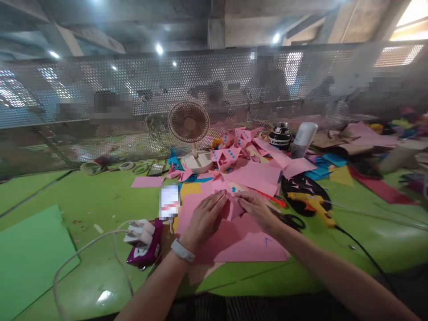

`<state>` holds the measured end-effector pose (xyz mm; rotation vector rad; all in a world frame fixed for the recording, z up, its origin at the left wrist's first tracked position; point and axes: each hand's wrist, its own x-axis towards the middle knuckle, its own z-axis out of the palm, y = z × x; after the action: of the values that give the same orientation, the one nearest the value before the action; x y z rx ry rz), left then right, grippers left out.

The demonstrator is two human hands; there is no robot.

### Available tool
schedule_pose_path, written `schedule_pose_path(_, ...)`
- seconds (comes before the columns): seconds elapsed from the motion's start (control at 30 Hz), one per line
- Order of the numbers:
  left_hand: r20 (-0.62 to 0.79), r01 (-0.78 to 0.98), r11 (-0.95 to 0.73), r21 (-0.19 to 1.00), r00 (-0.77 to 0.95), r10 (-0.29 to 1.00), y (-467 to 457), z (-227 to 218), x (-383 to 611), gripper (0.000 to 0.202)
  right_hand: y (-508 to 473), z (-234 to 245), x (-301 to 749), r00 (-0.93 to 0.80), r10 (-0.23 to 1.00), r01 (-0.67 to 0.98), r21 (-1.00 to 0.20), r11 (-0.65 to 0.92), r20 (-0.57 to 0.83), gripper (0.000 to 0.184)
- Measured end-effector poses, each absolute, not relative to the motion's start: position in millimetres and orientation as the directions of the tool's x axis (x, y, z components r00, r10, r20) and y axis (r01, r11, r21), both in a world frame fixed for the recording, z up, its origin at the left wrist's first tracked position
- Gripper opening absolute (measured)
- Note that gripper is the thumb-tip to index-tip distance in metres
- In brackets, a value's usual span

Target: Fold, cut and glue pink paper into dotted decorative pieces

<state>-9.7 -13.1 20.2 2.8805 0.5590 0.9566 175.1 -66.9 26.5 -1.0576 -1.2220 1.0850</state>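
Between my two hands is a small folded piece of pink paper (231, 208), with creased faces standing up from the sheet below. My left hand (206, 216) presses and grips its left side, fingers together. On the other side, my right hand (254, 207) pinches the paper's right edge. Beneath both hands lies a large pink sheet (240, 249) with a small blue mark. Black-handled scissors (292, 220) rest just right of my right wrist. Past my hands sits a pile of folded pink paper shapes (225, 154), some with blue dots.
A desk fan (189, 122) stands behind the work. To the left are a lit phone (169, 200), a purple power strip (143, 254) with cables, and a green sheet (33, 258). On the right lies a yellow glue gun (312, 205) with its cord. A perforated metal screen (133, 116) rises behind.
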Motion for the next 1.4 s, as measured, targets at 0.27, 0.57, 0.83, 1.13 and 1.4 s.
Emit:
schedule_pose_path(0.27,0.467,0.054,-0.528,0.848,0.397,0.790,-19.9,24.7,-0.7,0.029,-71.5,31.5,178.4,0.178,0.914,0.082,-0.931,0.357,0.366,0.028)
schedule_pose_path(0.57,-0.004,-0.603,0.218,0.767,0.335,0.942,-10.3,29.2,-0.2,0.013,-58.4,36.1,200.8,0.340,0.863,0.111,-0.927,0.358,0.374,0.027)
schedule_pose_path(0.83,-0.133,-0.468,0.119,0.876,0.004,0.991,6.4,25.2,-10.5,0.034,-61.6,71.9,243.7,0.382,0.887,-0.027,-0.956,0.293,0.261,0.023)
schedule_pose_path(1.13,-0.047,-0.493,0.084,0.866,0.086,0.995,1.6,31.7,-7.9,0.030,-100.6,70.3,294.5,0.331,0.933,0.209,-0.975,0.073,0.141,0.032)
schedule_pose_path(1.4,-0.082,-0.515,0.155,0.843,0.160,0.984,4.3,28.0,-5.8,0.029,-130.0,40.8,324.5,0.351,0.926,0.382,-0.924,-0.004,0.141,0.038)
